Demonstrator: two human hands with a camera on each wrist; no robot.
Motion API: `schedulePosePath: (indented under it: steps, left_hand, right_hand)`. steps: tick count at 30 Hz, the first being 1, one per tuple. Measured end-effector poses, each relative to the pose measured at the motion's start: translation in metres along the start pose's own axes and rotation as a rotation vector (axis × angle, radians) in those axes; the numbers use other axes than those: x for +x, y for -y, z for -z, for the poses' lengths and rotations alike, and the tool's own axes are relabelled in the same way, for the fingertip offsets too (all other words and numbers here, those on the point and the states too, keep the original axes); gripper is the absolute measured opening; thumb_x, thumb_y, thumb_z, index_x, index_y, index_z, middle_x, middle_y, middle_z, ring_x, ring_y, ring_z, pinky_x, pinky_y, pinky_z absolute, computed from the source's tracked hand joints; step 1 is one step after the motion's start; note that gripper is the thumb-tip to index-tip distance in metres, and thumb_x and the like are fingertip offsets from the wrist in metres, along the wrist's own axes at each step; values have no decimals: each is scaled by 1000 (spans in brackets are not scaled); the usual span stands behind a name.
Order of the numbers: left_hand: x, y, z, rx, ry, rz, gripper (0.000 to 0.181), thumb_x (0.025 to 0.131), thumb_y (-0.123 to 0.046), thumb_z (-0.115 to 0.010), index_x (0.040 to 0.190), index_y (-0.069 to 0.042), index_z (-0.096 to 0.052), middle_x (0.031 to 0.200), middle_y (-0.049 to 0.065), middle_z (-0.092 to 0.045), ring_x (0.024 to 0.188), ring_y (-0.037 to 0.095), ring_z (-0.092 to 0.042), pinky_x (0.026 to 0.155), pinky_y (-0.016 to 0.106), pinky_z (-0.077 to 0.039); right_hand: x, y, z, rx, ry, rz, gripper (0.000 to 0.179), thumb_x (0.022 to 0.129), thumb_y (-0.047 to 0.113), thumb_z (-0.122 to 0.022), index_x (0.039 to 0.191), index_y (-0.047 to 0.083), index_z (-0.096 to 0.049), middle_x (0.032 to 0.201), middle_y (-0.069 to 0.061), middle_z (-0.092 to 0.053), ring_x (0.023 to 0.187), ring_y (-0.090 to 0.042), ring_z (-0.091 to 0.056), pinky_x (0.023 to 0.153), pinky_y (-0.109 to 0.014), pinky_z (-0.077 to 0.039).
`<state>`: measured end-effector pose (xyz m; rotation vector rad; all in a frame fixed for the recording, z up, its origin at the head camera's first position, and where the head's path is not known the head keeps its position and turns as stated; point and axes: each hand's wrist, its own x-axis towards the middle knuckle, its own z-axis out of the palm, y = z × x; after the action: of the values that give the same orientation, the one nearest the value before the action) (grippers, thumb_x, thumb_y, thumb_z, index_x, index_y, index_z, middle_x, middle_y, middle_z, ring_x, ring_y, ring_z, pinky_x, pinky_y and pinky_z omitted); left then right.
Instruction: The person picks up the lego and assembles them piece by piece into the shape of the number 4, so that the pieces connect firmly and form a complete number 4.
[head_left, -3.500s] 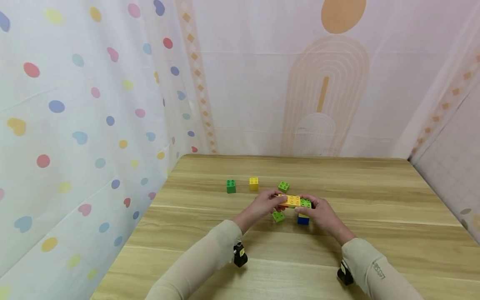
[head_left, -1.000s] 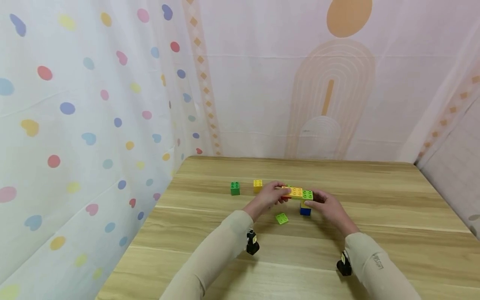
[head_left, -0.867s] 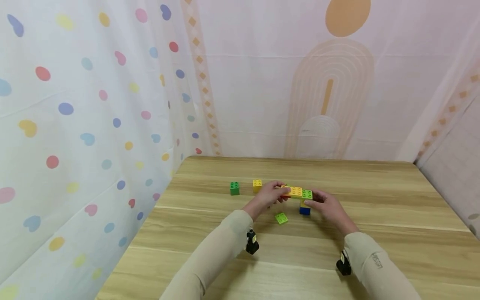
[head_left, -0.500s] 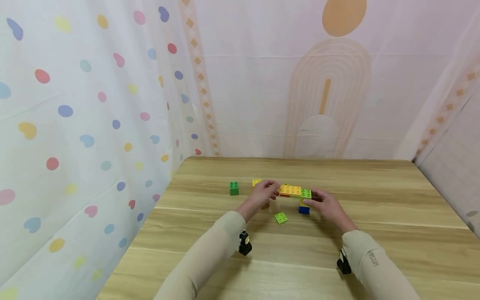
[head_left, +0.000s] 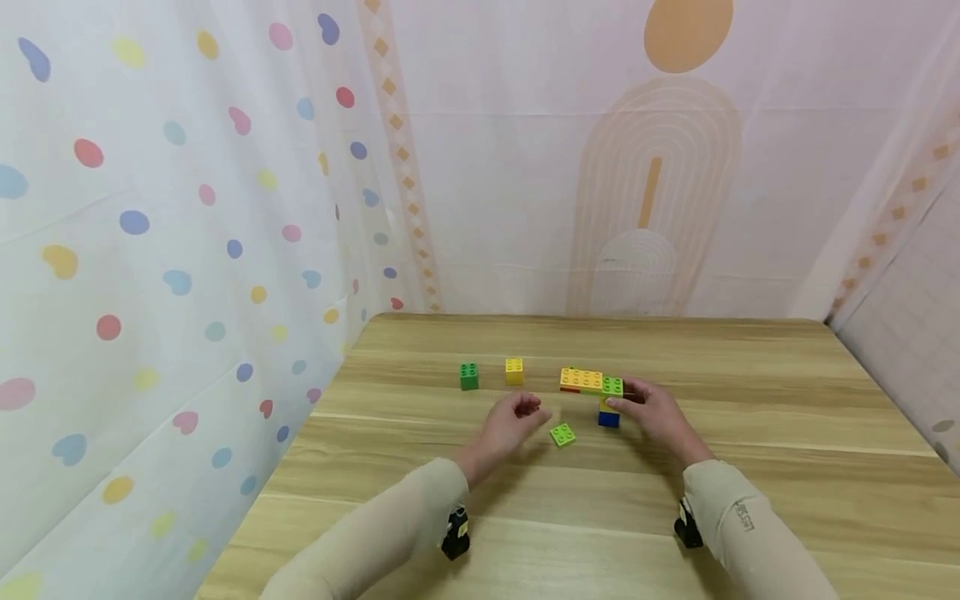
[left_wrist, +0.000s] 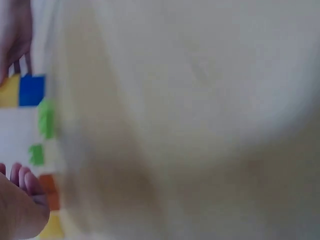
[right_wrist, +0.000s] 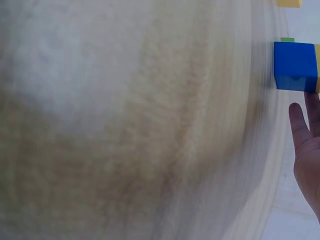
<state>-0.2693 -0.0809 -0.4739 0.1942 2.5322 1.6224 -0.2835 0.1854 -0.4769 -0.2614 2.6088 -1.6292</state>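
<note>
My right hand (head_left: 656,414) pinches a joined stack of toy building bricks at its right side. The stack has a blue brick (head_left: 609,419) at the bottom and a yellow one over it. At the top are a light green piece (head_left: 612,385) and a long yellow-orange brick (head_left: 581,380) reaching out to the left, with a bit of red under its far end. Low over the table, my left hand (head_left: 504,429) has loosely bent fingers and holds nothing visible. Left of the stack lies a flat light green brick (head_left: 562,435). An orange brick (left_wrist: 50,192) shows beside the left fingers in the left wrist view.
Farther back on the wooden table (head_left: 720,533) stand a dark green brick (head_left: 468,377) and a yellow brick (head_left: 513,372). Another light green piece (left_wrist: 36,154) shows in the left wrist view. Patterned curtains (head_left: 480,208) hang behind and to the left.
The left hand has let go of the long yellow-orange brick and drawn back left and toward the front. The right hand keeps its grip on the stack, almost still in the last second.
</note>
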Motion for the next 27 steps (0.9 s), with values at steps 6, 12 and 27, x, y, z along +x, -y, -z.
schedulePosePath:
  steps: [6,12,27]
  left_hand:
    - [-16,14,-16,-6,17,-22,37,91,-19,-74,119,1,-60,101,6,-57,91,18,-53,77,32,-49]
    - [-16,24,-26,20,-6,-56,40,84,-14,-78,118,0,-60,102,5,-57,91,18,-51,80,33,-46]
    - [-12,29,-39,294,-105,-173,39,77,-26,-86,105,-3,-70,91,-1,-55,83,12,-48,74,28,-41]
  right_hand:
    - [2,-2,-2,7,-17,19,45,96,23,-68,131,-4,-59,122,-19,-64,111,-30,-59,94,-42,-47]
    - [1,-6,-2,5,-19,10,46,97,26,-67,133,-2,-58,122,-18,-64,110,-28,-59,92,-41,-48]
    - [-3,-1,-3,-20,-23,5,49,96,29,-67,133,-1,-58,122,-16,-64,109,-26,-59,92,-42,-48]
